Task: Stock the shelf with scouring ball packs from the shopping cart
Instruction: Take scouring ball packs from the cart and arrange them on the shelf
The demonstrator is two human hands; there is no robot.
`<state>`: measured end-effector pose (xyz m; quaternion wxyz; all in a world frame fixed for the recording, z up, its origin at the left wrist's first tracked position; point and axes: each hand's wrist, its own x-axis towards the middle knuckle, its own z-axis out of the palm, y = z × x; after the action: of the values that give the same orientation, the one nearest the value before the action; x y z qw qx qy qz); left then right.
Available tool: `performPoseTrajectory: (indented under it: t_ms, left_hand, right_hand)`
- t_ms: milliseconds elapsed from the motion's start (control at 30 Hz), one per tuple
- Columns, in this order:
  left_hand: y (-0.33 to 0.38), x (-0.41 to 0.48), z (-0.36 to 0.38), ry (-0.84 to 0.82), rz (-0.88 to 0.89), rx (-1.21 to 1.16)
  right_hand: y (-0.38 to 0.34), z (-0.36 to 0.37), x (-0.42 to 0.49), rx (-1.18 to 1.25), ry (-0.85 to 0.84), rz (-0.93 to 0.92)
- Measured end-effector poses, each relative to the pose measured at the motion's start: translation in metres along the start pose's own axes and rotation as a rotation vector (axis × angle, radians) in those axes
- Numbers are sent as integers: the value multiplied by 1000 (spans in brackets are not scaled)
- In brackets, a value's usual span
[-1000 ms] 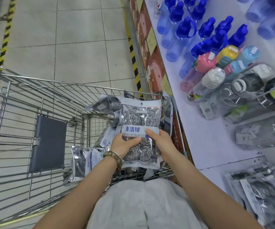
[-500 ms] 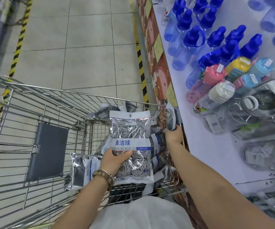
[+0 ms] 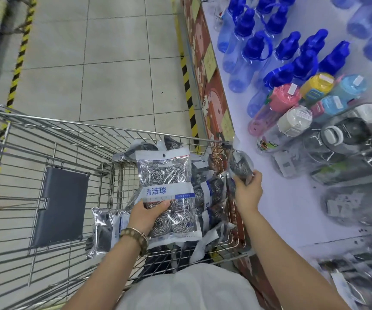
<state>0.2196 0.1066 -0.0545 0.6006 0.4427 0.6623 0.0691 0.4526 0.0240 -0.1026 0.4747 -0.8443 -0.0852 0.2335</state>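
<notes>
My left hand (image 3: 146, 214) grips a clear pack of steel scouring balls (image 3: 166, 175) with a blue-and-white label, held upright over the shopping cart (image 3: 53, 139). Lifted at the cart's right rim, a second scouring ball pack (image 3: 239, 162) is gripped by my right hand (image 3: 248, 190) beside the white shelf (image 3: 292, 204). Several more packs (image 3: 209, 193) lie piled in the cart's near right corner, and one (image 3: 108, 229) lies flat to the left of my left wrist. A blurred stack of packs (image 3: 363, 278) sits on the shelf at the lower right.
Blue, pink, yellow and dark water bottles (image 3: 292, 70) crowd the shelf's far and right parts. A grey child-seat flap (image 3: 61, 204) hangs in the cart. The tiled aisle floor (image 3: 113, 63) with yellow-black tape runs ahead; my white shirt fills the bottom edge.
My right hand let go of the first pack, reached to the cart's right side, took a second pack and lifted it above the rim. My left hand kept its pack.
</notes>
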Motion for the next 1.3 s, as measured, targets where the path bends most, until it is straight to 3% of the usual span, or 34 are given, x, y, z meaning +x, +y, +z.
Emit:
performPoseTrajectory:
  t_ms: [167,333,567,800,1000,1300]
  left_hand:
    - [-7,2,-10,7,76,66]
    - [-15,-9,-24,-33,215,178]
    - [-32,-21,-48,-132,345,311]
    - [-48,-33,-38,-330,457,372]
    - [-66,-66,-5,-564,509,473]
    - [-103,-142,65,-783,612,624]
  right_hand:
    - [-17,-45,-46,170,-13,-40]
    - [-6,-53,-91,456,-36,186]
    - [21,-53,-155,341,15,217]
    - [37,-78,-224,390,224,231]
    - [63,-130,-285,473,414,320]
    - [122,-208,-359,589,632,364]
